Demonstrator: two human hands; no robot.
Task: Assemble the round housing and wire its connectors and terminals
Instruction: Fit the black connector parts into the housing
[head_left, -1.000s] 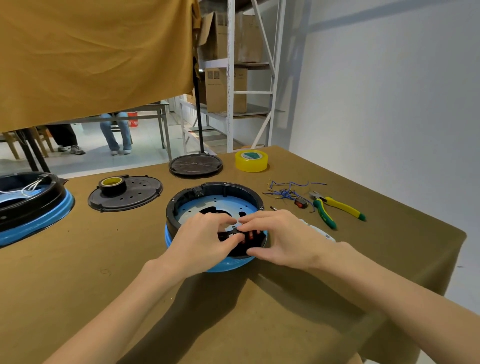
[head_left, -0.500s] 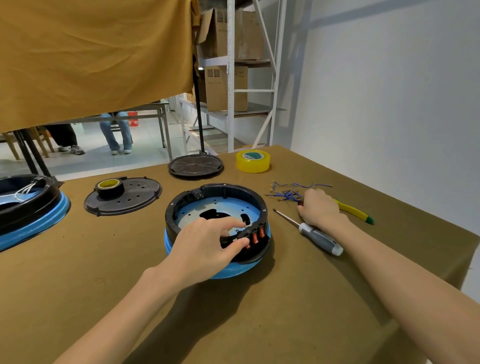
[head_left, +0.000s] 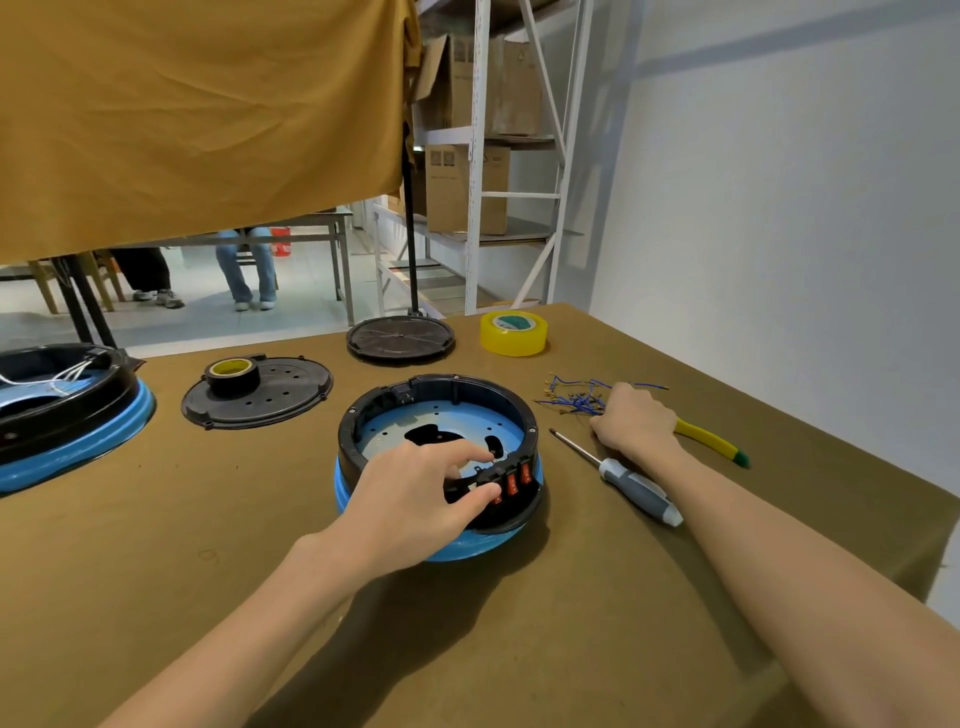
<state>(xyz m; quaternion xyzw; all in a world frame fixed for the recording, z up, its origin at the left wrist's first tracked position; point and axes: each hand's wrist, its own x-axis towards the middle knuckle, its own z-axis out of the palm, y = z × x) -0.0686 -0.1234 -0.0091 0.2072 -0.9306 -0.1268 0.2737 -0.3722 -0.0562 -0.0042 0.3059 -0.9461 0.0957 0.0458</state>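
Left hand (head_left: 415, 499) pinches the round housing (head_left: 439, 457)'s near rim by the red switches (head_left: 511, 480), while right hand (head_left: 634, 421), nearer the tabletop's right edge, curls onto the blue wires (head_left: 576, 400), grasp unclear.

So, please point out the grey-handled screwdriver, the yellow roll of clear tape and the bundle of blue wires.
Grey-handled screwdriver (head_left: 638, 490): head view, on its handle.
Yellow roll of clear tape (head_left: 513, 335): head view, on its outer side wall.
Bundle of blue wires (head_left: 574, 399): head view, on the tangled middle.

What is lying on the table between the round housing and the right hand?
In the head view, a screwdriver lies on the cloth between the round housing and the right hand, its tip pointing away from the person.
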